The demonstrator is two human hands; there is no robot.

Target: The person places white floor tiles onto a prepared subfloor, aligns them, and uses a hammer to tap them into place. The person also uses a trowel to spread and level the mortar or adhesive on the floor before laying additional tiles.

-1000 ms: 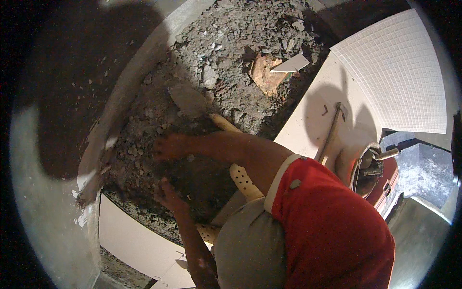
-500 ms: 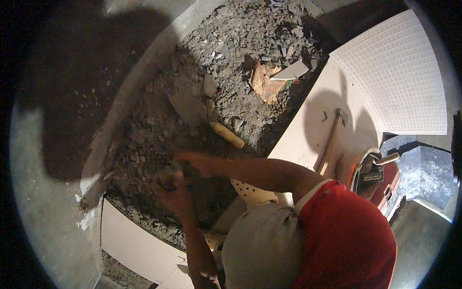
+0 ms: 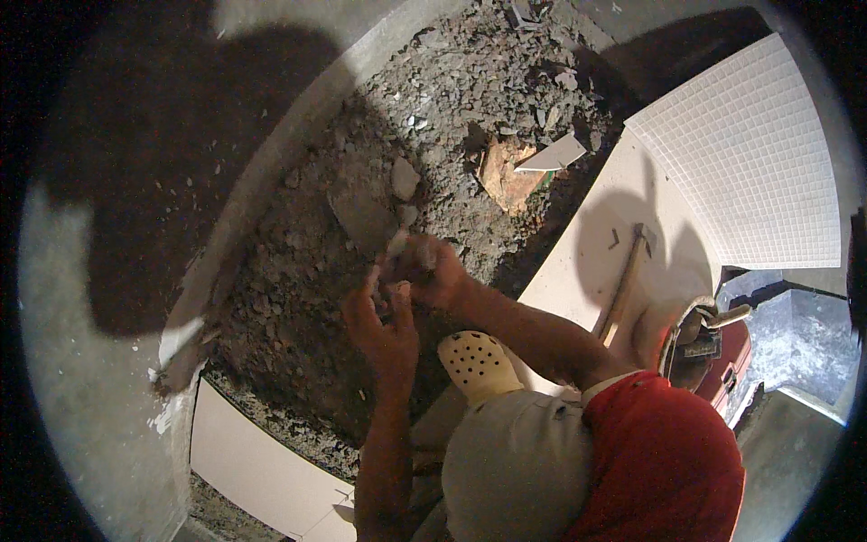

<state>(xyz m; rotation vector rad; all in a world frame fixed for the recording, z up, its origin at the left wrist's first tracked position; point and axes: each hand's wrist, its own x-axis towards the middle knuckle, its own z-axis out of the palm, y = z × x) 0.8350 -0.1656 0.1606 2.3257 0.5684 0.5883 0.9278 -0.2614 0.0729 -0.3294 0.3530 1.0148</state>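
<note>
My right hand [image 3: 432, 273] is over the handle of a trowel and appears closed around it; only the pale front end of the handle shows past the fingers. The trowel's grey blade [image 3: 363, 219] lies flat on the dark rubble and mortar bed [image 3: 298, 235]. Just nearer and to the left, my left hand [image 3: 384, 330] is raised above the bed with its fingers curled but apart. Nothing can be made out in it, and its fingertips are close to the right hand.
Laid pale tiles [image 3: 262, 456] border the bed at lower left. A hammer [image 3: 625, 285] lies on a pale tile at right, beside a textured white sheet [image 3: 750, 154] and a red container [image 3: 722, 361]. A tile shard [image 3: 553, 155] rests on the rubble. My cream clog [image 3: 474, 361] stands nearby.
Both hands have risen from the low rubble. My right hand has moved right and onto the trowel handle, which lay uncovered before. The left hand has followed up and right.
</note>
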